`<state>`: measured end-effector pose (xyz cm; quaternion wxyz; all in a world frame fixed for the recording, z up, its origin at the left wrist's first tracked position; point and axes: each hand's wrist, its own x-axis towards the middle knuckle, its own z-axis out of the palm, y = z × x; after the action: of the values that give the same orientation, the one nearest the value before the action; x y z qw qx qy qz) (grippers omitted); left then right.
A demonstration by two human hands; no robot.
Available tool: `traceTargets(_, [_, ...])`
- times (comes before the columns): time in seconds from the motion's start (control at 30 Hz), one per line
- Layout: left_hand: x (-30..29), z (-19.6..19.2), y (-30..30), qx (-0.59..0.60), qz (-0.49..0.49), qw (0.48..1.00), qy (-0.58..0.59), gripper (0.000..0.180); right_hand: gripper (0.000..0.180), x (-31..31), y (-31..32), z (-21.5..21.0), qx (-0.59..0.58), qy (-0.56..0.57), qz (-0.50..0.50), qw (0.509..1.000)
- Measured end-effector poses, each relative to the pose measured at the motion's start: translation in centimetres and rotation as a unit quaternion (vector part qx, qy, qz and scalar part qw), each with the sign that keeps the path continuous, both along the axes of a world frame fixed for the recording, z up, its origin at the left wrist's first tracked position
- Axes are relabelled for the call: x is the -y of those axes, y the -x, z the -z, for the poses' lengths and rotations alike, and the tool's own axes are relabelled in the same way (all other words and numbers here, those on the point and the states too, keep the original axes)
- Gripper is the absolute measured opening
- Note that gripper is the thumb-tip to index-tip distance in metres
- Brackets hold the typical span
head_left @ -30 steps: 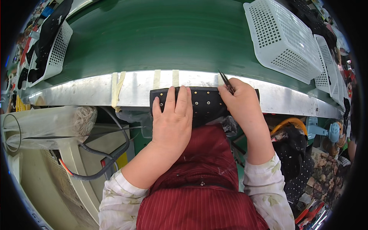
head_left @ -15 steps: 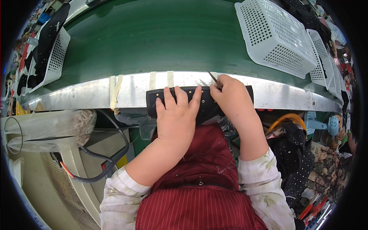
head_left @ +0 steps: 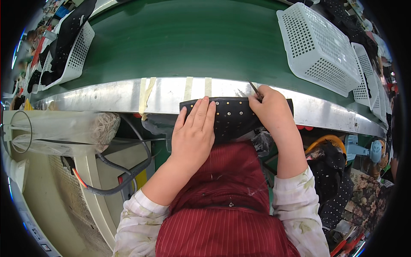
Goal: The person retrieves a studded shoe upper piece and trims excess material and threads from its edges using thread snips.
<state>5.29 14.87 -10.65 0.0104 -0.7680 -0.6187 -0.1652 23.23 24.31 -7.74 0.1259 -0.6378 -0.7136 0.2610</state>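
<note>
- Here we are on the black studded cloth (head_left: pixel 233 122), lying at the metal edge of the counter (head_left: pixel 167 90), just off mid-view toward 2 o'clock!
- Our left hand (head_left: pixel 193 135) lies flat toward its 9 o'clock end, grip unclenched, fingers straight and nearly together.
- Over at its 3 o'clock end, our right hand (head_left: pixel 274 109) has its grip pinching a dark pointed tool (head_left: pixel 255 89), tip toward 11 o'clock!
- Farther out, we've white perforated baskets at 2 o'clock (head_left: pixel 319 49) and 10 o'clock (head_left: pixel 77 58).
</note>
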Motion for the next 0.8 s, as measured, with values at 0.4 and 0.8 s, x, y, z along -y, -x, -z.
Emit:
traceTargets(0.4, [1.0,-0.3,1.6,0.04,-0.044,0.998,0.036,0.068,0.023,0.1,0.0,-0.2,-0.009,0.021,0.016,1.0])
traceTargets(0.8, [0.1,-0.5,0.2,-0.016,-0.063,0.998,0.019,0.065,0.023,0.1,0.0,0.1,-0.006,0.022,0.018,1.0])
